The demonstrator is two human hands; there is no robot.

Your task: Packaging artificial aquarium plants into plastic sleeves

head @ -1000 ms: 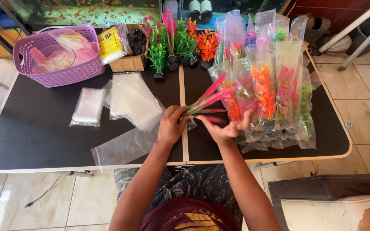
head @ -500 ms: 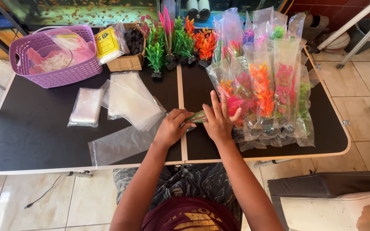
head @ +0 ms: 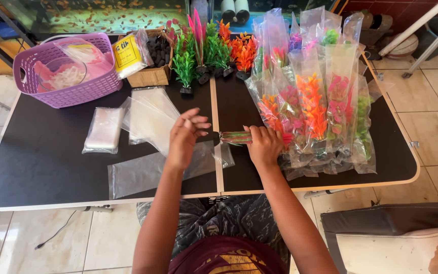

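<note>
Head view: right hand clamps plastic plant; left hand spread open just beside.

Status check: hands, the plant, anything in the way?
Right hand grips plastic plant, flat on table. Left hand open, lifted above empty clear bag. Bagged plants crowd the right hand.

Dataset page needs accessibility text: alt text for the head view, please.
Seen from above, a person's right hand grips a bundled plastic aquarium plant on a black table, while the left hand hovers open above a clear plastic bag. Bagged plants lie right, a purple basket far left.
</note>
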